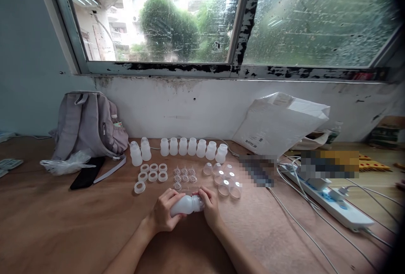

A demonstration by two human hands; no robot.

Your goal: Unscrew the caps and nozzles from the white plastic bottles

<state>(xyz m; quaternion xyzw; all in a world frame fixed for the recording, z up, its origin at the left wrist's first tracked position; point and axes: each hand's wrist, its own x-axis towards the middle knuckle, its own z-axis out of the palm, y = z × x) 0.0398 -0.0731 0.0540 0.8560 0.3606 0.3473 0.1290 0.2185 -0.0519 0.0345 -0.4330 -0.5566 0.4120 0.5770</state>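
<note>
A small white plastic bottle (185,205) lies sideways between my hands, just above the wooden table (63,215). My left hand (164,213) wraps round the bottle's body. At the bottle's neck end, my right hand (210,207) has its fingers closed round the top. Behind my hands lie white screw rings (152,173), several small clear nipples (184,175) and clear dome caps (225,179). A row of several empty white bottles (186,147) stands further back.
A grey backpack (88,124) leans on the wall at left, with a black phone (87,173) and a crumpled plastic bag (65,165) before it. A white mailer bag (278,124) stands at right, beside a white power strip (332,204) with cables.
</note>
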